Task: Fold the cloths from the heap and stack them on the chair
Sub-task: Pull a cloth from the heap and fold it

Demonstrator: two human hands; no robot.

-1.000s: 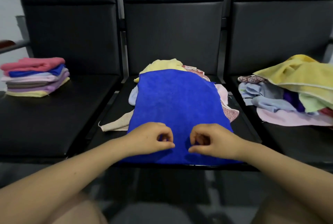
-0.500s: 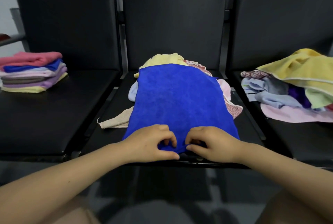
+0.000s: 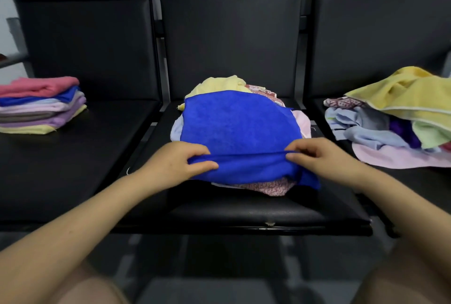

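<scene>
You are gripping the blue cloth [image 3: 240, 125] along its near fold line: your left hand [image 3: 174, 164] is pinching the left end with thumb and curled fingers clamped on the fabric, and your right hand [image 3: 319, 157] is pinching the right end the same way. The cloth is lying on the middle chair seat [image 3: 244, 208], toward its back edge, draped over a small mound of other cloths [image 3: 219, 83]. You are raising a ridge across the width of the cloth; judging from this, the step in hand is the first fold. Keep both pinches level and the ridge taut so the edges are meeting squarely, and lift only the blue layer, since the patterned pink cloth [image 3: 266, 185] is lying directly beneath the near hem. The blue fabric is looking plush and limp, likely microfibre, so it is sagging between your hands. The folded stack [image 3: 41, 105] is sitting at the back left of the left chair seat [image 3: 73, 169]; the loose heap [image 3: 395, 118] is occupying the right chair seat [image 3: 415, 181].
</scene>
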